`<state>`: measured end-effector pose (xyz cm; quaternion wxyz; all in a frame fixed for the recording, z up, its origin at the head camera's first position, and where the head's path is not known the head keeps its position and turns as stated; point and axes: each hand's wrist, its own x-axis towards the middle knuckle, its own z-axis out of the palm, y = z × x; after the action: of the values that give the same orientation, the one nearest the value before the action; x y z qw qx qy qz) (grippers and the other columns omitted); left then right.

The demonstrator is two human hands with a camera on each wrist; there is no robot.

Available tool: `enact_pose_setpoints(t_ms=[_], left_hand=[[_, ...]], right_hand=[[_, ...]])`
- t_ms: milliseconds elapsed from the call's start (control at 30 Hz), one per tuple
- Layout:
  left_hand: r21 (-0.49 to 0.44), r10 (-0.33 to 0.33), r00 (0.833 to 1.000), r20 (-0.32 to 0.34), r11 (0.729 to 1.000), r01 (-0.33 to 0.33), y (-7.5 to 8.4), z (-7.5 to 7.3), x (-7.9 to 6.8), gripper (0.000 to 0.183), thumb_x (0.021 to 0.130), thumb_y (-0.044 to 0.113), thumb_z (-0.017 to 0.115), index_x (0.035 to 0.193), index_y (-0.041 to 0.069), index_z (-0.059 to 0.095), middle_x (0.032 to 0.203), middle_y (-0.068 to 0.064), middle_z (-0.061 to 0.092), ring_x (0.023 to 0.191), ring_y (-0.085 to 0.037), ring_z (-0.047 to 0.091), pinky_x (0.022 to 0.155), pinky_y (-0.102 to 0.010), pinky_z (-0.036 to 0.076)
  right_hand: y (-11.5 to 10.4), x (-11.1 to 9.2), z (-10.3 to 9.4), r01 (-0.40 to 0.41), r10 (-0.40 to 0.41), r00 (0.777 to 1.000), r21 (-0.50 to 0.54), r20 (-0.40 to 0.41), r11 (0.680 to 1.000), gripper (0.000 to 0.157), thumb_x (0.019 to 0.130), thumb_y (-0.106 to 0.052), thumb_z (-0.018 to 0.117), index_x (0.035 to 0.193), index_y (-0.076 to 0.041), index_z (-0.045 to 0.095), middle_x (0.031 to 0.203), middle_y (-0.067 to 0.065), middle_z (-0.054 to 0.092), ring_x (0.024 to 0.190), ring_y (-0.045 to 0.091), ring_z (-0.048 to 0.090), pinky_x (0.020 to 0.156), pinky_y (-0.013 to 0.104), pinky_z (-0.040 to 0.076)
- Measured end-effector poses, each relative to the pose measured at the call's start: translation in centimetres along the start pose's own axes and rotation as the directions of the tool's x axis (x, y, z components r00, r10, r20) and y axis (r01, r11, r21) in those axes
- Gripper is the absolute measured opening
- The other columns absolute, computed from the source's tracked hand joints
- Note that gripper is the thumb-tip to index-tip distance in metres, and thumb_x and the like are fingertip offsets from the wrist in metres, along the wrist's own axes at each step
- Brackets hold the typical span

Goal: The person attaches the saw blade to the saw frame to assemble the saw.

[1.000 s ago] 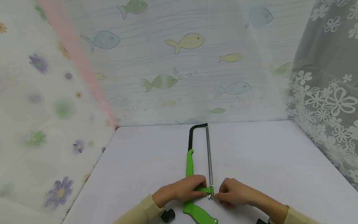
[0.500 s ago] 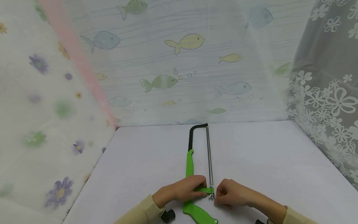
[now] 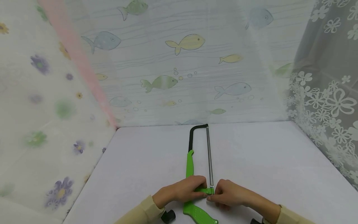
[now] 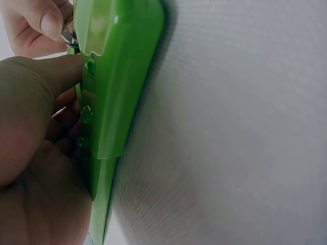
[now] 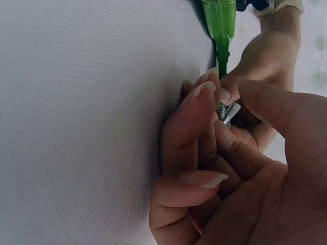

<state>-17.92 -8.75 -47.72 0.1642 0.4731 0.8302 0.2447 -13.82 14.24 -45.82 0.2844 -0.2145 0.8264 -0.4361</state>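
A hacksaw (image 3: 190,165) with a green handle and black front frame lies flat, its blade (image 3: 209,158) on the right side. My left hand (image 3: 190,188) grips the green frame near its lower crosspiece (image 3: 208,190), thumb and fingers curled round it. At the blade's near end, my right hand (image 3: 230,193) has thumb and forefinger on a small metal wing nut (image 4: 69,37); in the head view those fingers cover it. The right wrist view shows the wing nut's silver wing (image 5: 233,111) beside the thumb, the other fingers curled close to the table.
The white tabletop (image 3: 145,155) spreads around the saw. Behind it hangs a fish-print curtain (image 3: 190,62), with a flowered sheet (image 3: 42,124) at left and a lace curtain (image 3: 332,99) at right. A black wrist-worn device (image 3: 168,216) sits below the left sleeve.
My right hand has moved slightly left, its thumb and forefinger now over the wing nut that showed between the hands before. The left hand and hacksaw have stayed put.
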Motion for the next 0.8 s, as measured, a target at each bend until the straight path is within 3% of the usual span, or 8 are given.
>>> enact_pose_setpoints(t_ms=[333,800], left_hand=[[-0.003,-0.001,1.0,0.002,1.0,0.001,-0.1,0.1,0.1,0.009,0.103,0.022,0.065,0.103,0.016,0.058,0.093,0.013,0.056,0.082,0.002,0.048,0.075,-0.013,0.043],[0.004,0.004,1.0,-0.008,1.0,-0.004,0.0,0.1,0.1,0.012,0.102,0.023,0.066,0.099,0.017,0.057,0.09,0.014,0.054,0.08,0.002,0.047,0.074,-0.013,0.042]], right_hand=[[-0.1,0.0,0.1,-0.032,0.032,0.999,0.001,-0.025,0.999,0.041,0.096,-0.032,0.07,0.063,-0.007,0.069,0.05,-0.004,0.057,0.041,0.007,0.048,0.043,0.024,0.035],[0.2,-1.1,-1.0,0.053,-0.054,0.998,-0.031,-0.03,0.998,0.032,0.094,-0.023,0.072,0.067,-0.008,0.069,0.05,-0.007,0.053,0.042,0.005,0.047,0.046,0.022,0.037]])
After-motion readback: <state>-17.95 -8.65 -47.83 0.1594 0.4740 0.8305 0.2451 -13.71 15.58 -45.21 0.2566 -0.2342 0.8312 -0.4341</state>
